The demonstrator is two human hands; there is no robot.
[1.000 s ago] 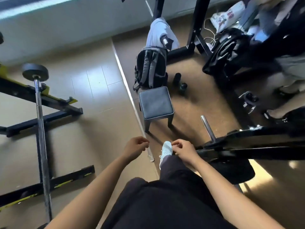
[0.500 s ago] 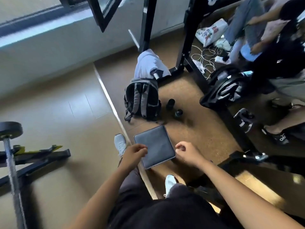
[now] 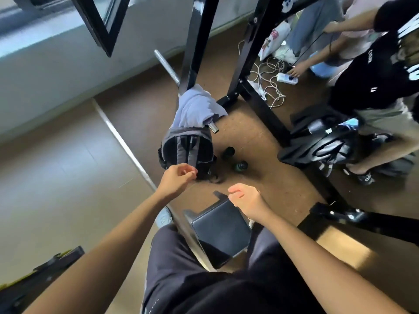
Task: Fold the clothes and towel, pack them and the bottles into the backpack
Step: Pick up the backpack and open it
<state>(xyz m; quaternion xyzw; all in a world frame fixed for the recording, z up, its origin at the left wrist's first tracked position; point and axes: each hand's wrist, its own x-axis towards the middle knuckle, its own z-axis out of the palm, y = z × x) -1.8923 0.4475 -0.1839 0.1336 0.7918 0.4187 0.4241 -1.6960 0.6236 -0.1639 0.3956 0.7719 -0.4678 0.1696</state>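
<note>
The backpack (image 3: 188, 150) stands upright on the brown floor (image 3: 254, 141), close to that floor's left edge, where a pale strip (image 3: 122, 141) divides it from the lighter boards. Its grey straps face the camera. A pale garment (image 3: 195, 109) is draped over a metal bar (image 3: 213, 127) right above the pack and touches its top. Just right of the backpack two dark bottles stand on the brown floor: the farther bottle (image 3: 227, 152) and the nearer bottle (image 3: 240, 166), close together but apart.

The left hand (image 3: 178, 179) hovers in front of the backpack's lower edge, fingers loosely curled and holding nothing (whether it touches the fabric cannot be told). The right hand (image 3: 247, 200) is also empty, its fingers loosely bent, over the brown floor just past the far corner of a dark padded stool (image 3: 221, 227) that sits between the person's legs.

A black rack upright (image 3: 195, 41) rises behind the garment. Toward the floor's right edge another person (image 3: 374, 71) reaches toward white cables (image 3: 267, 82), with a black bag (image 3: 317, 148) nearby.
</note>
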